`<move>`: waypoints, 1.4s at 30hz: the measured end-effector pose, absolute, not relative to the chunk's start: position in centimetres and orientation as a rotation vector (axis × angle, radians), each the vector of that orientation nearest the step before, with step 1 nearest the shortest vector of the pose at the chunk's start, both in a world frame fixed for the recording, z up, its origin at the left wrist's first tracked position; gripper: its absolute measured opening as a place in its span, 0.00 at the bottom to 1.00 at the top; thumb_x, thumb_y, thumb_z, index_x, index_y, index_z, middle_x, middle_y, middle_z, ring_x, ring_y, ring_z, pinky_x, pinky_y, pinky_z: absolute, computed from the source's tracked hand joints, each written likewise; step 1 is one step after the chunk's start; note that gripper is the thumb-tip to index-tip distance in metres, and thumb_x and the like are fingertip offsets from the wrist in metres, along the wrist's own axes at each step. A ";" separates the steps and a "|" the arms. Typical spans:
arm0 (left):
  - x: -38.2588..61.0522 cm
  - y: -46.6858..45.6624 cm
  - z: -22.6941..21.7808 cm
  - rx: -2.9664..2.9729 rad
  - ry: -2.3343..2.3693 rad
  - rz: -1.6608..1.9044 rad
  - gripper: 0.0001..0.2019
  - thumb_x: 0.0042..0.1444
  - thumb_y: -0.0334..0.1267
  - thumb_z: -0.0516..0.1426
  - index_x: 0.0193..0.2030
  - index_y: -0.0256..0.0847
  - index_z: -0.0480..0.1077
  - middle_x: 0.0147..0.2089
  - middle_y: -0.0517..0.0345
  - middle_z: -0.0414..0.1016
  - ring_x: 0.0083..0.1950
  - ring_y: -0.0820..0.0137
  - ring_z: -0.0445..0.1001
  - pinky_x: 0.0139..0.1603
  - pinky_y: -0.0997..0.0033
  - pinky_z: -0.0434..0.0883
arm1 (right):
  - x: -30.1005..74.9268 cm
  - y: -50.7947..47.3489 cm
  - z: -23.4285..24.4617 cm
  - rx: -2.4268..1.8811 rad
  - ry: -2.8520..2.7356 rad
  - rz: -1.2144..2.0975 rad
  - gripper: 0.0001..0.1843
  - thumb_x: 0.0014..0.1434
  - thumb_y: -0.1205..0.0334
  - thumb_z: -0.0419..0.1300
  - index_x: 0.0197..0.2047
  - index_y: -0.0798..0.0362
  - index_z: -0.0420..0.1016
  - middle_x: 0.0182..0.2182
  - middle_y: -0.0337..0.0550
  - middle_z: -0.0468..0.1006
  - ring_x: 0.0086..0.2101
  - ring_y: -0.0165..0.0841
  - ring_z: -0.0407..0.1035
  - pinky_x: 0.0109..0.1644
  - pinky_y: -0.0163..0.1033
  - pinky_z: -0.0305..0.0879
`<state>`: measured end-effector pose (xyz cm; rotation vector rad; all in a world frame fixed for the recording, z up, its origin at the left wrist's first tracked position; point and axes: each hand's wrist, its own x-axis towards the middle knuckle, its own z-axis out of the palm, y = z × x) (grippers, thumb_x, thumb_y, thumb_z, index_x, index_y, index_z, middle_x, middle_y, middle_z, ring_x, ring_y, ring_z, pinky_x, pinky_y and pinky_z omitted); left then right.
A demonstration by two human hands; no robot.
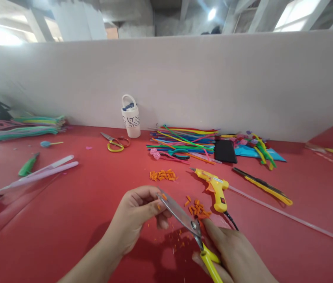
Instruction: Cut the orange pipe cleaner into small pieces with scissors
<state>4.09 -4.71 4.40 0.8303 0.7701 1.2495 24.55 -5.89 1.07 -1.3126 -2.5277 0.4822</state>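
Nearest the camera, the right hand point(237, 251) grips the yellow handles of a pair of scissors point(188, 224), whose blades slant up and left. The left hand point(135, 218) is pinched shut at the blade tips on a tiny orange piece point(163, 196), thumb and fingers curled around it. Orange crumbs lie scattered on the red table point(66, 220) below the hands.

Just beyond the blades sits a small heap of orange cuttings point(198, 209), touching the base of a yellow glue gun point(216, 188). Further back lies a second orange pile point(163, 175). Then come a spread of coloured pipe cleaners point(184, 142), a black phone point(225, 151), a second pair of scissors point(115, 143) and a white bottle point(131, 117) with a handle.

Off to the left lie a green tool point(28, 165) and pale sticks point(45, 172). A plain white partition point(184, 78) closes the table's far edge, with a concrete ceiling above.
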 end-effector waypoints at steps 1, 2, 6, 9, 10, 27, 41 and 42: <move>4.1 -4.7 4.4 0.819 0.769 1.252 0.05 0.42 0.34 0.62 0.22 0.36 0.70 0.19 0.61 0.73 0.18 0.77 0.69 0.19 0.80 0.66 | 24.5 -5.9 1.1 -1.319 -2.524 0.493 0.11 0.52 0.54 0.52 0.26 0.49 0.54 0.18 0.36 0.67 0.16 0.29 0.58 0.20 0.32 0.48; 4.2 -4.7 4.4 0.810 0.771 1.254 0.06 0.42 0.34 0.62 0.22 0.35 0.70 0.19 0.60 0.73 0.18 0.77 0.69 0.18 0.80 0.65 | 24.4 -5.9 1.2 -1.325 -2.518 0.505 0.11 0.52 0.54 0.52 0.26 0.49 0.54 0.17 0.36 0.67 0.16 0.29 0.58 0.20 0.32 0.49; 4.3 -4.7 4.4 0.794 0.782 1.253 0.06 0.42 0.35 0.62 0.22 0.34 0.70 0.19 0.59 0.73 0.17 0.77 0.69 0.18 0.80 0.65 | 24.2 -6.0 1.3 -1.329 -2.505 0.560 0.12 0.52 0.53 0.51 0.26 0.49 0.54 0.17 0.36 0.67 0.16 0.29 0.58 0.19 0.32 0.49; 4.3 -4.8 4.3 0.783 0.777 1.244 0.06 0.42 0.34 0.62 0.22 0.34 0.70 0.19 0.59 0.73 0.18 0.77 0.69 0.18 0.81 0.65 | 24.2 -6.2 1.3 -1.345 -2.497 0.592 0.12 0.52 0.52 0.50 0.25 0.49 0.53 0.17 0.37 0.67 0.16 0.30 0.58 0.20 0.32 0.50; 4.2 -4.8 4.3 0.780 0.773 1.242 0.05 0.42 0.34 0.62 0.23 0.35 0.71 0.19 0.59 0.74 0.18 0.77 0.69 0.18 0.81 0.65 | 24.2 -6.2 1.2 -1.351 -2.497 0.592 0.12 0.53 0.52 0.50 0.25 0.49 0.53 0.17 0.37 0.66 0.17 0.30 0.59 0.20 0.32 0.50; 4.3 -4.6 4.6 0.779 0.819 1.226 0.05 0.44 0.32 0.60 0.22 0.33 0.69 0.19 0.58 0.72 0.17 0.78 0.68 0.17 0.82 0.64 | 24.3 -6.2 1.1 -1.341 -2.520 0.612 0.12 0.54 0.51 0.49 0.25 0.49 0.55 0.16 0.35 0.65 0.15 0.28 0.56 0.18 0.32 0.48; 4.3 -4.6 4.0 0.713 0.746 1.125 0.04 0.47 0.30 0.58 0.25 0.33 0.68 0.21 0.58 0.73 0.18 0.80 0.69 0.19 0.83 0.64 | 24.2 -6.5 1.9 -1.328 -2.076 0.848 0.17 0.50 0.44 0.50 0.24 0.50 0.59 0.18 0.36 0.62 0.21 0.30 0.58 0.22 0.32 0.54; 4.4 -4.6 3.9 0.710 0.733 1.102 0.04 0.47 0.31 0.58 0.25 0.34 0.67 0.21 0.58 0.73 0.18 0.79 0.69 0.19 0.83 0.64 | 24.1 -6.6 2.2 -1.312 -2.019 0.882 0.18 0.50 0.43 0.50 0.24 0.50 0.60 0.18 0.37 0.62 0.22 0.30 0.58 0.22 0.33 0.54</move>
